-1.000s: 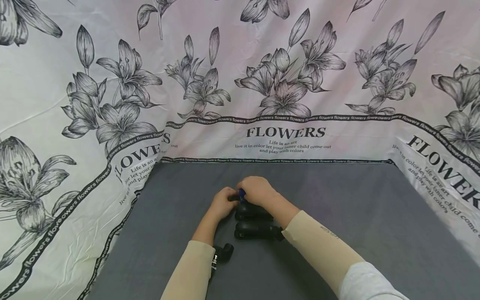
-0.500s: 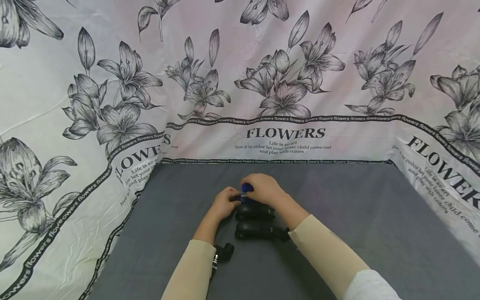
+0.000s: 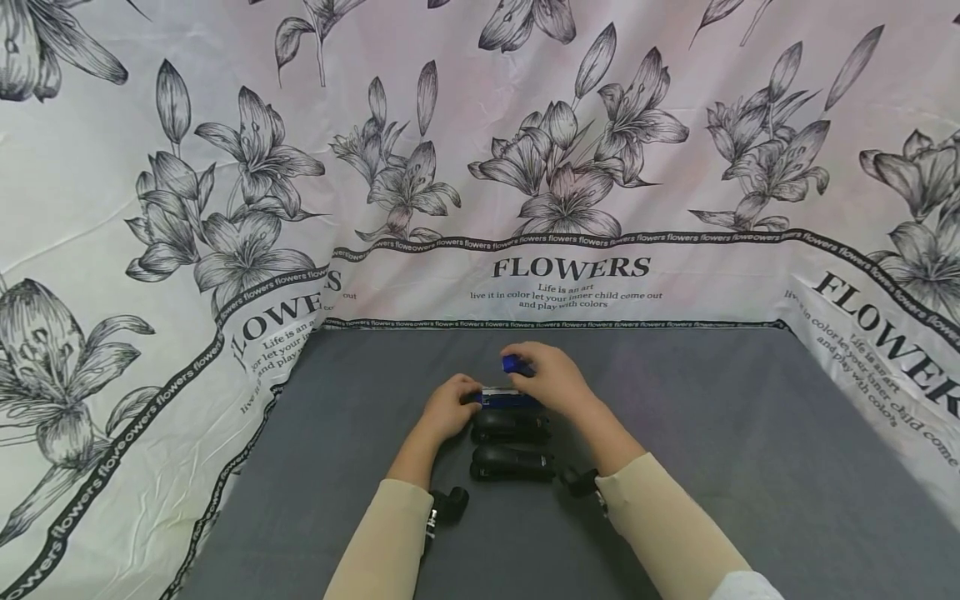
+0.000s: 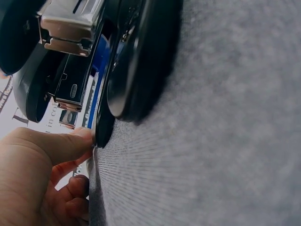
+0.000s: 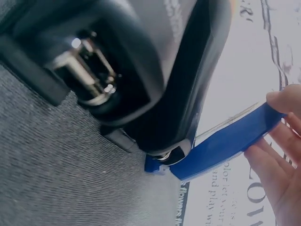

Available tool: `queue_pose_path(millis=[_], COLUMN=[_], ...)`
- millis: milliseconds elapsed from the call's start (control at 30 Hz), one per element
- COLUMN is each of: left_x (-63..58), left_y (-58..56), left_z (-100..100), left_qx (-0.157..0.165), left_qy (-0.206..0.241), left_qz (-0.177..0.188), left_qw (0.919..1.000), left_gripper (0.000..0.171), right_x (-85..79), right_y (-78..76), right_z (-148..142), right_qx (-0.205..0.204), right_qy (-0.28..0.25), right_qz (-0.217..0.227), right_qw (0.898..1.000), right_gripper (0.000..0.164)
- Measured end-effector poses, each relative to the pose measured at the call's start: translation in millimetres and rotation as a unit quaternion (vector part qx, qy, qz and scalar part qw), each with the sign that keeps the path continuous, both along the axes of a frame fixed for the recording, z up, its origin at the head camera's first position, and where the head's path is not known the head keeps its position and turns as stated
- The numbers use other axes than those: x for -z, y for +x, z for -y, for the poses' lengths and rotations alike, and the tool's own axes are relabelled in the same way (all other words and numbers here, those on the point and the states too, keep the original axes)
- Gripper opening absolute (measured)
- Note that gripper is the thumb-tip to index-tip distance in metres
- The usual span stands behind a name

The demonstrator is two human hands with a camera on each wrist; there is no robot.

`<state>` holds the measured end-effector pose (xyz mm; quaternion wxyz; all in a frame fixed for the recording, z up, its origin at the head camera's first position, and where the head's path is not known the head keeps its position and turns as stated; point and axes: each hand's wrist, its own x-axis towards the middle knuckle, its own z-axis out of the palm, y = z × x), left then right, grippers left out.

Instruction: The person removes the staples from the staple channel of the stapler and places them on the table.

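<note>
A blue stapler (image 3: 510, 401) lies farthest back of three staplers, its top arm swung up and its metal magazine showing. My right hand (image 3: 551, 379) pinches the free end of that raised blue arm (image 5: 225, 141) between thumb and fingers. At the left end, my left hand (image 3: 447, 406) pinches the stapler's base by its tip; the left wrist view has the thumb (image 4: 77, 140) on that end, with the other fingers partly hidden. Nearer to me lie two black staplers, a middle one (image 3: 510, 427) and a front one (image 3: 512, 463), side by side and untouched.
A grey cloth (image 3: 675, 467) covers the table. White fabric printed with flowers and lettering (image 3: 572, 267) hangs around the back and sides. Black wrist cameras (image 3: 450, 505) jut out from both forearms.
My right hand has moved right and slightly up, lifting the blue stapler's top arm open and exposing the magazine. My left hand has stayed at the left end. The black staplers have not moved.
</note>
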<state>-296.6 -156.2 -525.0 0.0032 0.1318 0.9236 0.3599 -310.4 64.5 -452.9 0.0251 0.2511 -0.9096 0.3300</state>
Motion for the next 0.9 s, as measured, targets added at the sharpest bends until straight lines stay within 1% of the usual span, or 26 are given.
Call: queue_pose_path(millis=[100,200,367,533,700,833,900], left_x=[-0.9,-1.9,-3.0,-3.3,-2.1,-2.0,-2.2], left_y=[0.3,0.7,1.8,2.4,2.1,2.3,2.2], left_z=[0,0,0,0,0,0,0], left_qx=[-0.003,-0.004,-0.001,-0.004,-0.009,-0.012,-0.011], left_qy=[-0.003,-0.005,-0.007,-0.008,-0.011,-0.008,-0.006], left_qz=[-0.002,-0.001,0.004,0.002,0.0,0.002,0.001], left_qw=[1.0,1.0,1.0,1.0,0.9999,0.9999,0.9999], left_gripper=[0.032,0.032,0.033,0.032,0.032,0.032,0.032], right_x=[2.8,3.9,5.7,9.1,13.6,16.5,18.4], right_y=[1.0,3.1,6.3,5.9,5.2,5.4,5.2], right_z=[-6,-12,-22,-32,-39,-44,-46], right_qx=[0.019,0.037,0.062,0.068,0.072,0.073,0.073], right_qy=[-0.045,-0.087,-0.149,-0.208,-0.249,-0.271,-0.277], right_qz=[0.018,0.04,0.066,0.077,0.084,0.087,0.086], right_qw=[0.999,0.995,0.985,0.973,0.962,0.956,0.954], right_gripper=[0.041,0.042,0.043,0.04,0.039,0.039,0.038])
